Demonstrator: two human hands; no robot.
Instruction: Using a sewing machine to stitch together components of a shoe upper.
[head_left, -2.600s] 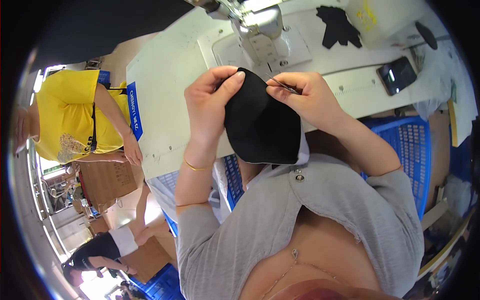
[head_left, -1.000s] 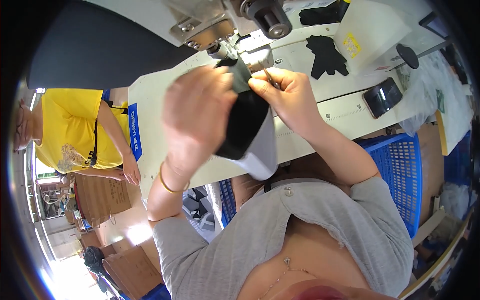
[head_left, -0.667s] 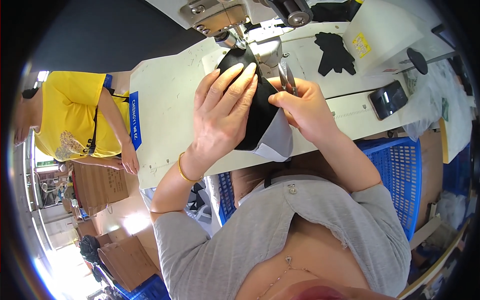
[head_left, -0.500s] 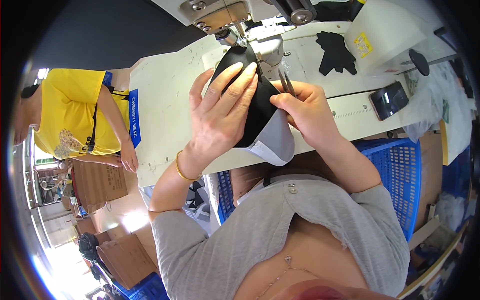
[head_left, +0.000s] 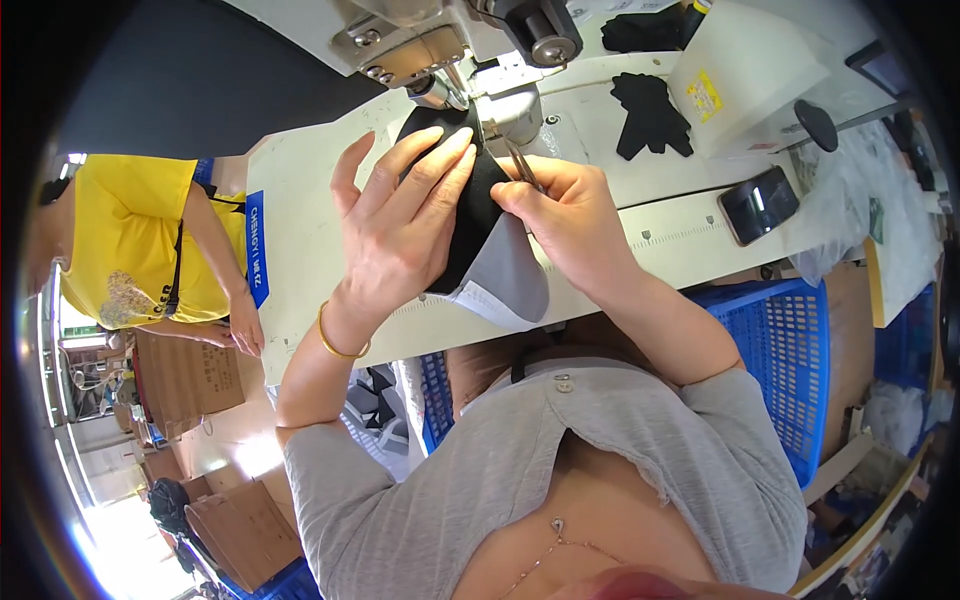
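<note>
A black fabric piece [head_left: 478, 212] with a light grey part [head_left: 515, 272] lies under the head of the sewing machine [head_left: 415, 58], its far end at the needle area. My left hand [head_left: 405, 225] rests on top of it, fingers stretched and spread. At the fabric's right edge my right hand [head_left: 572, 215] is closed, thumb and forefinger pinching by the edge. A slim, pointed metal tool [head_left: 522, 168], tweezers or thread snips, sticks out of that hand toward the needle. The grey part hangs over the table's near edge.
Black cut pieces [head_left: 650, 115] and a phone [head_left: 758, 205] lie on the white sewing table [head_left: 320, 230] to the right. A blue plastic basket [head_left: 785, 370] stands below at right. At left a person in a yellow shirt [head_left: 130, 235] stands by the table's end.
The whole view has shifted, moving the scene a little left. The tool's two points, spread before, now appear close together. Both hands stay on the fabric.
</note>
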